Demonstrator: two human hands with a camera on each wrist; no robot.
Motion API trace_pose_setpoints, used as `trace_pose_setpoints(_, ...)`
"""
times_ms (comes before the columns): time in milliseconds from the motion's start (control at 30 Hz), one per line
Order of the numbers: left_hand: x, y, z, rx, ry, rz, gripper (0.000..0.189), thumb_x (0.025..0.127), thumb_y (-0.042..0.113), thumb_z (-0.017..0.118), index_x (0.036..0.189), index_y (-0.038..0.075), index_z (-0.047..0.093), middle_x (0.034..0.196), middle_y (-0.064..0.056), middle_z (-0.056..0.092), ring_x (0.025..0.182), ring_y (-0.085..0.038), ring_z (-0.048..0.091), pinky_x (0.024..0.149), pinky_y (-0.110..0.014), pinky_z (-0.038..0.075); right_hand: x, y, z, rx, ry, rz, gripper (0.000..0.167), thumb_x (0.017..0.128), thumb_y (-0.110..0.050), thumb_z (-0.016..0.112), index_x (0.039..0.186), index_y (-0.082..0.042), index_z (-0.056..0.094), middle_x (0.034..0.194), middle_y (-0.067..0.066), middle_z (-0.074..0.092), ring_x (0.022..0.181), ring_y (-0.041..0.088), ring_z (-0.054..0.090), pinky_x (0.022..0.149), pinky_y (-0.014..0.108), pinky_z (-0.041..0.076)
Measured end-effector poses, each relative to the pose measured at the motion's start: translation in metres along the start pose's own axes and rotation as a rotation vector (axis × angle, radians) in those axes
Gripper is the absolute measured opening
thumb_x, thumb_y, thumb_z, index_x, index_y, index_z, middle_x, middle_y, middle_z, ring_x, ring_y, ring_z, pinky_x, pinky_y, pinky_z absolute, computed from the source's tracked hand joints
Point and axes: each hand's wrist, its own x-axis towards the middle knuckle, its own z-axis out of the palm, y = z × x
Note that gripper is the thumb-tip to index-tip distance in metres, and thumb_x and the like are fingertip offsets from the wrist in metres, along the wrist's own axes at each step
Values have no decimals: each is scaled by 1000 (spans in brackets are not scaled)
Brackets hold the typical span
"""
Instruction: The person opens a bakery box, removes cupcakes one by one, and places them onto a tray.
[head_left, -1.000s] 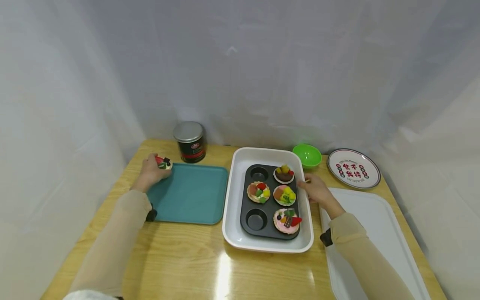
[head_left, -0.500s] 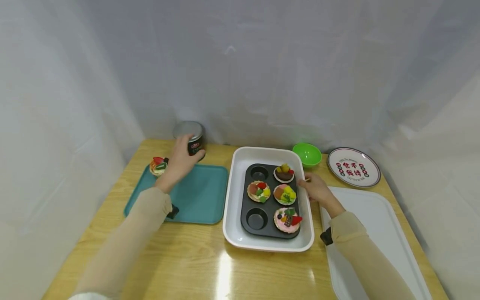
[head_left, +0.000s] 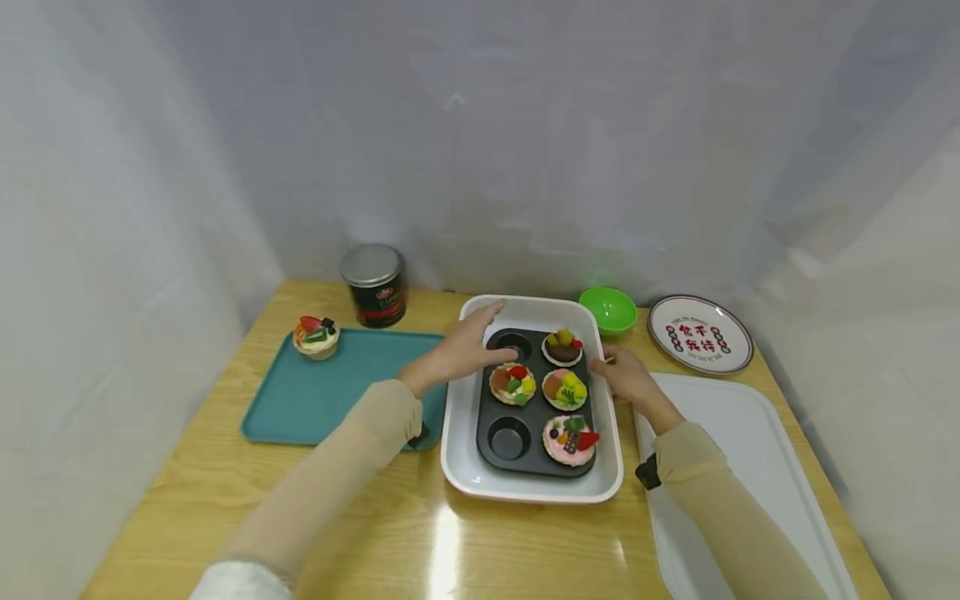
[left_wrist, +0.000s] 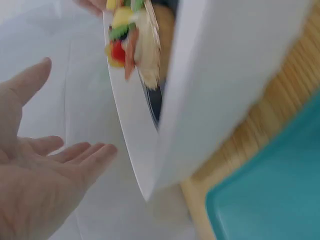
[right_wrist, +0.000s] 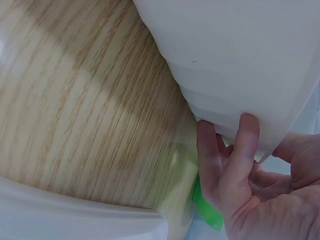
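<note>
My left hand (head_left: 459, 350) is over the upper left of the white basin (head_left: 459, 433), fingers spread and holding nothing. Inside the basin lies a black muffin tin (head_left: 528, 419) with several fruit tarts in its cups. Closest to the left thumb is a tart with red, yellow and green fruit (head_left: 513, 385); in the left wrist view that tart (left_wrist: 142, 47) sticks up past the basin's rim. My right hand (head_left: 630, 379) holds the basin's right side, fingertips (right_wrist: 247, 122) on the outer wall and thumb over the rim. Another tart (head_left: 316, 339) stands on the teal tray (head_left: 315, 400).
Behind the teal tray stands a dark tin can (head_left: 375, 287) with a silver lid. A green bowl (head_left: 609, 311) and a printed plate (head_left: 701, 335) are at the back right. A white tray (head_left: 720, 450) lies under the right forearm.
My left hand has let go of a tart at the teal tray's far left corner and swung right, to above the basin. My right hand has stayed on the basin's rim.
</note>
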Motion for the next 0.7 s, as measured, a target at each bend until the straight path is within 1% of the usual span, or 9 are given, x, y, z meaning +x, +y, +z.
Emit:
trace_pose_setpoints(100, 3, 7, 9, 24, -47, -5, 95, 99, 38, 74, 169, 8, 18, 175, -17, 23, 162, -38, 27, 129, -57, 29, 0, 0, 0, -9, 2, -2, 50, 110, -26, 49, 152, 2, 47, 138, 32, 60, 94, 23, 72, 64, 30, 60)
trace_pose_setpoints(167, 5, 9, 15, 52, -79, -7, 94, 98, 37, 75, 169, 8, 21, 174, -18, 25, 161, -38, 27, 129, -56, 29, 1, 0, 0, -12, 3, -5, 51, 110, -26, 49, 153, 2, 46, 139, 32, 59, 95, 24, 72, 64, 30, 60)
trace_pose_setpoints(300, 7, 8, 26, 96, -146, -25, 93, 97, 35, 78, 168, 9, 24, 172, -19, 28, 158, -36, 33, 128, -52, 33, 1, 0, 0, -5, -1, 4, 49, 110, -25, 49, 151, 2, 47, 139, 32, 59, 97, 25, 72, 65, 30, 60)
trace_pose_setpoints(367, 7, 6, 31, 105, -168, -33, 93, 95, 32, 80, 168, 9, 25, 171, -20, 30, 157, -35, 36, 127, -49, 35, 0, -1, 0, -6, -6, 6, 49, 110, -25, 49, 151, 2, 47, 139, 33, 59, 98, 26, 72, 66, 30, 60)
trace_pose_setpoints(567, 7, 3, 40, 109, -195, -57, 93, 93, 27, 83, 166, 6, 29, 167, -21, 34, 153, -34, 40, 127, -47, 35, 0, -2, -2, -2, -14, 8, 50, 111, -24, 49, 153, 2, 45, 140, 32, 58, 99, 26, 71, 67, 31, 62)
trace_pose_setpoints(700, 6, 3, 43, 142, -213, -67, 94, 92, 25, 84, 166, 5, 29, 167, -20, 35, 154, -33, 40, 128, -46, 34, 1, -2, -2, 3, -14, 10, 50, 111, -25, 49, 154, 1, 46, 139, 32, 59, 94, 22, 71, 65, 30, 60)
